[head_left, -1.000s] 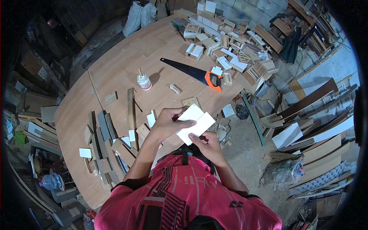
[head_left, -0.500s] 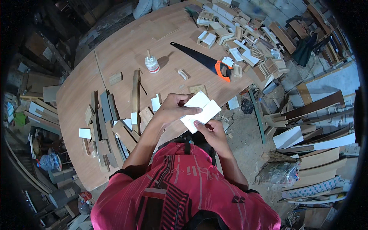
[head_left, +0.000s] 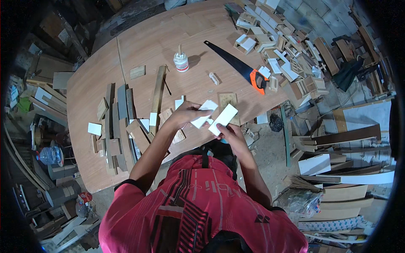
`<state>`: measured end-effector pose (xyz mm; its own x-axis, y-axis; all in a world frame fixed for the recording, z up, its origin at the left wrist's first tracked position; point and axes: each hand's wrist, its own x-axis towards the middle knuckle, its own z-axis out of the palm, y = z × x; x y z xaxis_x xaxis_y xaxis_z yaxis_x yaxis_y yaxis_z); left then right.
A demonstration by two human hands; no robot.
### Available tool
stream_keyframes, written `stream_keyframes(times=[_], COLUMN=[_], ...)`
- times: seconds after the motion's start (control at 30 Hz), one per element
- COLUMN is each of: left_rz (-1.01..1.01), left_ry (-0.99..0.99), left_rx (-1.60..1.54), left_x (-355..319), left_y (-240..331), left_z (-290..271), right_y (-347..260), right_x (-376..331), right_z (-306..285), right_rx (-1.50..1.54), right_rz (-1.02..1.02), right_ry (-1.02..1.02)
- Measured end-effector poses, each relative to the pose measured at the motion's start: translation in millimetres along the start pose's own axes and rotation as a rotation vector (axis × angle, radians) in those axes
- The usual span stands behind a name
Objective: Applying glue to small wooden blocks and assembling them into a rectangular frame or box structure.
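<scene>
Near the table's front edge, my left hand (head_left: 187, 115) is closed on a white rectangular piece (head_left: 205, 112), thumb lying on its face. A second white rectangular piece (head_left: 224, 118), longer and narrower, tilts up in my right hand (head_left: 231, 137), which pinches its lower end. A narrow gap separates the two pieces at the top; a small white bit shows between them lower down, and I cannot tell which piece it belongs to. Just beyond the right piece lies a flat square wooden panel (head_left: 228, 100) on the table.
An orange-handled handsaw (head_left: 236, 65) lies at the table's right, beside a heap of small wooden boxes (head_left: 278, 52). Farther back stands a white jar with a stick (head_left: 181, 63). Wood strips (head_left: 122, 107) cover the left side. A small wooden block (head_left: 214, 78) sits mid-table.
The two white pieces, overlapping before, are now apart. My right hand has turned its piece more upright, and my left hand's piece has shifted left.
</scene>
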<state>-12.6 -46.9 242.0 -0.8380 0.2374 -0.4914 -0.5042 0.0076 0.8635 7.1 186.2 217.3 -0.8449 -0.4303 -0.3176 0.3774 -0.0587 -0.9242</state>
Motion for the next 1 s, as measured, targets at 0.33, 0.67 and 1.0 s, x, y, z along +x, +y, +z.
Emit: stream_keyframes(times=[0.33,0.67,1.0], left_rz=[-0.089,0.072,0.284], left_ry=[0.244,0.457,0.503], left_rx=[-0.228,-0.421,-0.327], left_x=[-38.4,-7.4,111.3], left_y=[-123.3,-112.0,-104.7], left_z=[-26.1,-19.3,4.8], right_y=[145.1,175.1,28.4], right_x=[133.6,183.4,148.7], right_z=[-74.0,-72.2,-56.9], right_rx=[-0.510,-0.790,-0.072], right_rz=[0.219,0.057,0.343], right_ry=[0.060,-0.091,-0.193])
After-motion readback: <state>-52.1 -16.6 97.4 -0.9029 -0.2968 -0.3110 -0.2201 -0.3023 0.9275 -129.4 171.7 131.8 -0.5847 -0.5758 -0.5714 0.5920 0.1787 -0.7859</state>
